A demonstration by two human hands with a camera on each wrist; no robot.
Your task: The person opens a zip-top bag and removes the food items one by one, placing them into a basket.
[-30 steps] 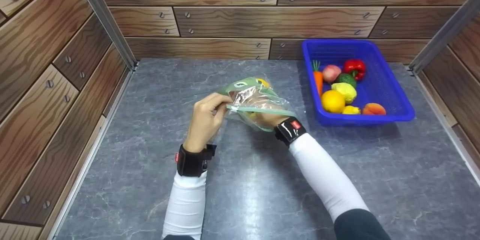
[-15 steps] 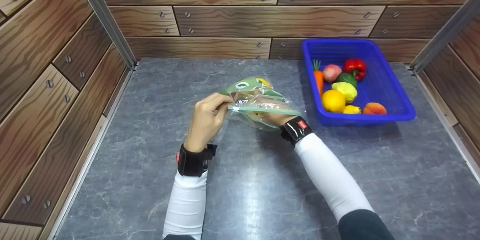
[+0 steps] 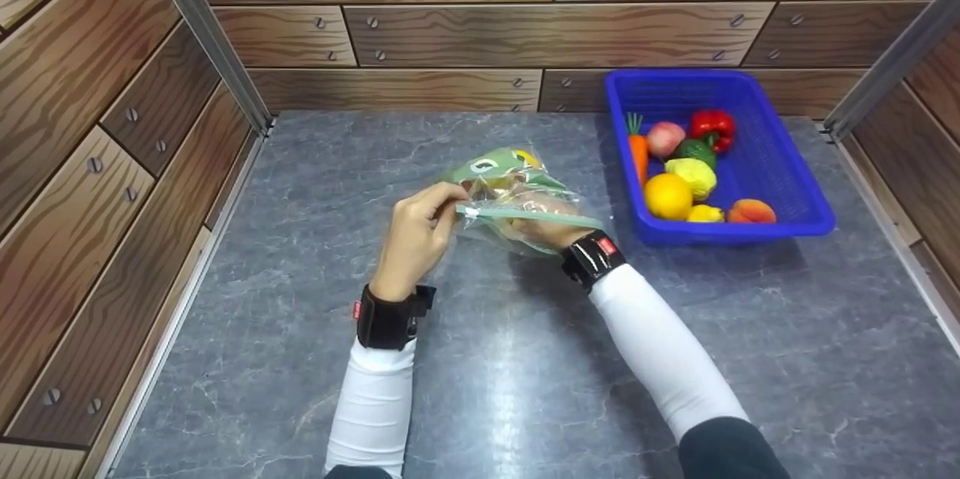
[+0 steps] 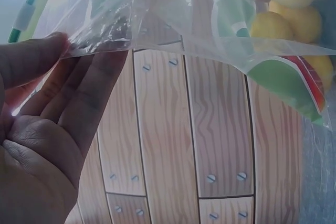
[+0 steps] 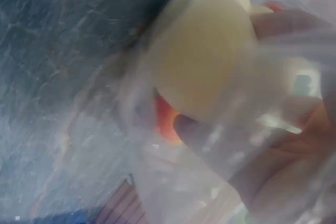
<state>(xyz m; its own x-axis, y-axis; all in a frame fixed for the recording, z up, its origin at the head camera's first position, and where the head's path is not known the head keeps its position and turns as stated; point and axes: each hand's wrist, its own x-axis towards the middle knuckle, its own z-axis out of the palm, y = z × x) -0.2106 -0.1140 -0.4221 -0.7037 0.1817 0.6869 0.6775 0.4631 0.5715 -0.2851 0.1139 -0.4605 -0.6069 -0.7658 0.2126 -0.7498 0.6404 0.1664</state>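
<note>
A clear zip bag [image 3: 472,168] with green print is held above the table, its green zip strip facing me. My left hand [image 3: 416,235] pinches the bag's left edge beside the white slider [image 3: 469,212]; thumb and fingertips meet on the film in the left wrist view. Through the mouth, my right hand [image 3: 551,220] reaches inside the bag. Its thumb and fingers lie round a smooth, pale yellow fruit [image 5: 205,51], blurred by film in the right wrist view. Several yellow round fruits [image 4: 270,27] sit deeper in the bag, close to that one.
To the right stands a blue plastic basket [image 3: 787,157] holding a carrot [image 3: 637,157], a red bell pepper [image 3: 714,128], an orange [image 3: 668,196], a peach [image 3: 751,211] and other produce. Wood-patterned walls [image 3: 450,37] enclose the grey table [image 3: 300,359] on its back and sides.
My right hand and wrist have shifted slightly right inside the bag, and the zip strip has moved slightly right with them. My left hand keeps its pinch. The head view has tilted a little.
</note>
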